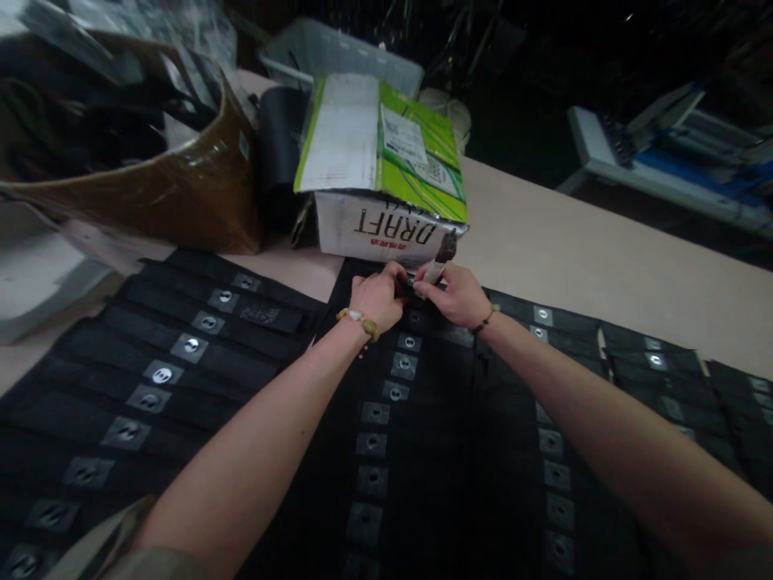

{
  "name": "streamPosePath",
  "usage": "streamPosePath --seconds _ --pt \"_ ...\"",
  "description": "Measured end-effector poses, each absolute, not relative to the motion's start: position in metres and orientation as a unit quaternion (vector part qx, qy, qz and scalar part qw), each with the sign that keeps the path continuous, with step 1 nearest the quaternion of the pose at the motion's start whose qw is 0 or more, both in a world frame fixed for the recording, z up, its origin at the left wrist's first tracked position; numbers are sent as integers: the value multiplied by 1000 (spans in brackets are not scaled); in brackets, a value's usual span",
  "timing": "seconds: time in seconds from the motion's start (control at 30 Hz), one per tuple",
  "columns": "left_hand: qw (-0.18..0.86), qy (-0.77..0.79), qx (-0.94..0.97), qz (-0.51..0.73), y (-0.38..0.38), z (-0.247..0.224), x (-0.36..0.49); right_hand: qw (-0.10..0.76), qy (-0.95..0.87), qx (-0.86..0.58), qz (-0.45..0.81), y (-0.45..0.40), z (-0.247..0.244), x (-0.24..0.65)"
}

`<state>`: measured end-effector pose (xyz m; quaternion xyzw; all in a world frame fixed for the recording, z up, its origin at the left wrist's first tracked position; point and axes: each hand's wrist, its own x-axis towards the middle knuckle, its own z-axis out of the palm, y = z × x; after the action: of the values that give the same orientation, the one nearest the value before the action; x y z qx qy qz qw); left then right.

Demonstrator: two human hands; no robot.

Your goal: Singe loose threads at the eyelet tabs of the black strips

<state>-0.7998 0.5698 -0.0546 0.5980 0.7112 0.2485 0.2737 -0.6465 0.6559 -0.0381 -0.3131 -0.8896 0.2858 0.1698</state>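
My left hand (379, 300) has curled fingers on the far end of the middle row of black fabric pieces (435, 451), gripping the cloth there. In my right hand (456, 295) is a short tool (440, 263) with a pale wrapped middle and a dark upper end; its exact kind is unclear. Its lower end is hidden by my fingers, close to a small round metal disc on the cloth. The pieces overlap in rows, with clear square patches (403, 365) bearing round discs. My two hands nearly meet, just in front of the carton.
A green and white carton (380, 217) stands right beyond my hands. To its left are a dark cylinder (281, 153) and a large brown bin (181, 193) full of dark items. More black rows (150, 338) lie left and right on the pale table (543, 234). A grey crate (350, 52) is behind.
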Motion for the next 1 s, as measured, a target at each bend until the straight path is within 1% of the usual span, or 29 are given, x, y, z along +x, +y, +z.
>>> streamPosePath --seconds 0.13,0.2,0.3,0.37,0.5,0.57,0.73,1.0 --pt "255 718 602 236 570 -54 -801 124 -915 -303 235 652 -35 -657" --pt "255 725 592 242 571 -56 -802 131 -915 -311 221 647 -38 -656" --pt "272 733 573 243 575 -55 -802 188 -890 -337 242 642 -48 -646" --pt "275 741 568 230 579 -51 -802 245 -854 -359 286 642 -58 -638" --pt "217 745 596 209 585 -47 -802 385 -727 -409 395 650 -79 -631" --pt "187 727 626 209 588 -50 -803 409 -702 -419 405 653 -84 -631" --pt "182 721 637 205 591 -61 -805 387 -729 -427 370 651 -78 -635" --pt "196 730 620 211 590 -59 -804 361 -748 -441 339 647 -74 -640"
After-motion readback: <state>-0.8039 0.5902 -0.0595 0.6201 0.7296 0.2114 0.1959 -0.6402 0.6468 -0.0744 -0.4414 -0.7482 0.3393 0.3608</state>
